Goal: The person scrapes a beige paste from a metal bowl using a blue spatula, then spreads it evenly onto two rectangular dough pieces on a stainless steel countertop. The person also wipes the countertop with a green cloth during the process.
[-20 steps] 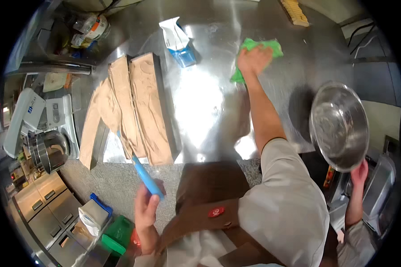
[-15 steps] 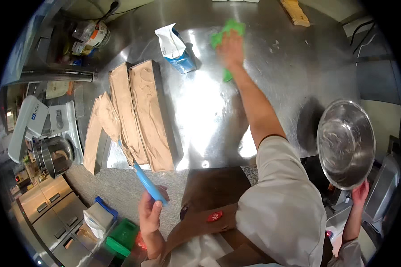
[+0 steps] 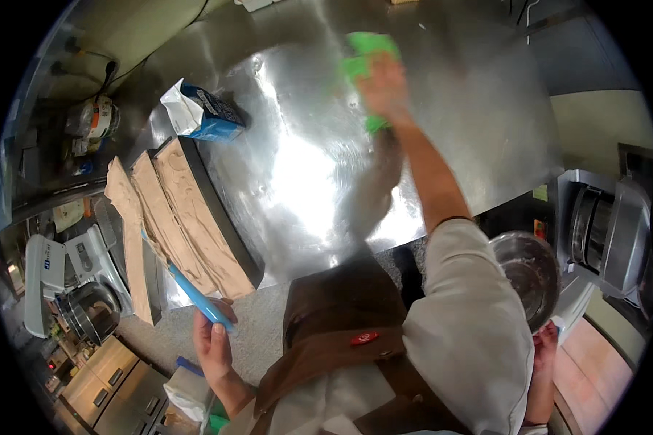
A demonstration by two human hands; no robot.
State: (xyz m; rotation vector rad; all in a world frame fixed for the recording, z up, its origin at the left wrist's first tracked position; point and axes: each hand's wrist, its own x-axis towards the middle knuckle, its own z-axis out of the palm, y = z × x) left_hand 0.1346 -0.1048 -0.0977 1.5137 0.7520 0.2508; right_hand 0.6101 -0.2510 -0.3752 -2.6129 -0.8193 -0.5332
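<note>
Out over the metal table (image 3: 457, 138), my right hand (image 3: 386, 85) presses on a bright green cloth (image 3: 374, 45); both are somewhat blurred by motion. My left hand (image 3: 214, 348), at the table's near edge, has its fingers closed round the blue handle of a spatula (image 3: 198, 299). Tan cream coats the spatula's far end, which lies over the leftmost of three long, narrow moulds. The right mould (image 3: 196, 206) and the middle mould (image 3: 168, 225) are filled with smoothed tan cream. The left mould (image 3: 139, 279) is partly covered by the spatula's end.
A blue and white carton (image 3: 214, 119) stands open-topped beyond the moulds. At the right, another person's hand (image 3: 545, 346) holds a metal bowl (image 3: 526, 272). A white scale (image 3: 47, 279) and metal bowls (image 3: 91, 312) sit at the left. Beyond them is a clear plastic jar (image 3: 98, 119).
My view has swung right, so the carton and moulds appear further left. The cloth still lies under my right hand. The other person's bowl has moved lower, off the table's edge.
</note>
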